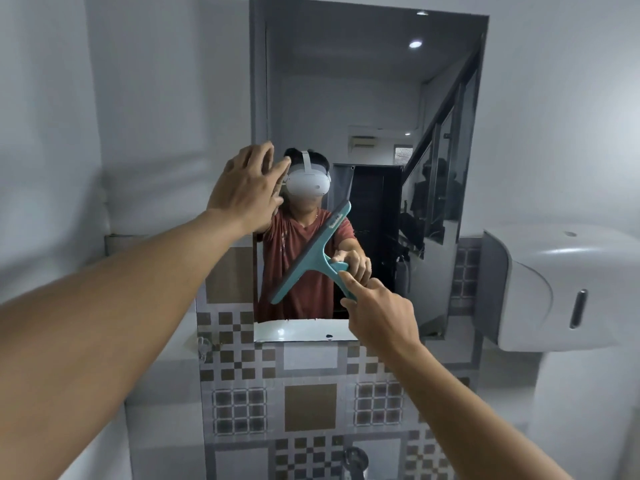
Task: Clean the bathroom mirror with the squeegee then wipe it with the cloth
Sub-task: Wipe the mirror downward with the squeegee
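A tall bathroom mirror [374, 98] hangs on the wall in front of me. My right hand [377, 313] grips the handle of a teal squeegee [313, 252], whose blade lies slanted against the lower middle of the glass. My left hand [247, 188] rests flat with fingers spread on the mirror's left edge, at mid height. The glass reflects a person in a red shirt wearing a white headset. No cloth is in view.
A white paper dispenser [561, 289] juts from the wall at the right. Checkered tiles [308, 403] cover the wall below the mirror. A metal tap [356, 460] shows at the bottom edge. Plain white wall [138, 98] lies to the left.
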### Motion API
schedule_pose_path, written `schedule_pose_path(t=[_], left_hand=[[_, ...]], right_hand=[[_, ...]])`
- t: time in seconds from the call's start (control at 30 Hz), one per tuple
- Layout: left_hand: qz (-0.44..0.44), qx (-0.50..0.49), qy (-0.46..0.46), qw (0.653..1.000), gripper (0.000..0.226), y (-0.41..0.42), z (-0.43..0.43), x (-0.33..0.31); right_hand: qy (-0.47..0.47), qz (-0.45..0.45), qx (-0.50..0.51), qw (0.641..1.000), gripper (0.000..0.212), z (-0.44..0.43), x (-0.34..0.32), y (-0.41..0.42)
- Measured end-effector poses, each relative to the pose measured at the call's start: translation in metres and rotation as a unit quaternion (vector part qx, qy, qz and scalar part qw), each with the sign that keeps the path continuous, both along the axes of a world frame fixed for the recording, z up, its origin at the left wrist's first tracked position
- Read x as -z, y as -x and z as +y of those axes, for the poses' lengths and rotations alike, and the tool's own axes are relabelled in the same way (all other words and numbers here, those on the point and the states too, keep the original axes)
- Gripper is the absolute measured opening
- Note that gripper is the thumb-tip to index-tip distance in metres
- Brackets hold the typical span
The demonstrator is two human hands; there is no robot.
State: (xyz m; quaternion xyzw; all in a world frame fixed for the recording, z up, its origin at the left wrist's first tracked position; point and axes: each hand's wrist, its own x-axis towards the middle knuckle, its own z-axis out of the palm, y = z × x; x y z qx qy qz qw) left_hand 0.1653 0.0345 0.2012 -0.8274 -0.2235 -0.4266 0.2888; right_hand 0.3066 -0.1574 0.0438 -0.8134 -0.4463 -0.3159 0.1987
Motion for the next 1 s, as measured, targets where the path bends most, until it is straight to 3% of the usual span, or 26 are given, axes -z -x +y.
schedule_pose_path(t=[0.2, 0.4, 0.73, 1.0], left_hand=[[0.003, -0.001, 0.038, 0.999, 0.077, -0.006, -0.004, 0.032], [0.009, -0.004, 0.042, 0.999, 0.088, -0.009, -0.001, 0.035], [0.018, 0.005, 0.037, 0.999, 0.089, -0.010, -0.008, 0.043], [0.018, 0.012, 0.038, 0.999, 0.092, -0.011, -0.009, 0.043]], right_hand=[[0.005, -0.084, -0.003, 0.996, 0.047, -0.019, -0.017, -0.030], [-0.020, -0.083, 0.020, 0.996, 0.047, -0.046, -0.019, -0.052], [-0.036, -0.027, 0.043, 0.998, 0.049, -0.058, -0.005, -0.069], [-0.108, 0.122, 0.073, 0.984, 0.051, -0.073, 0.015, -0.071]])
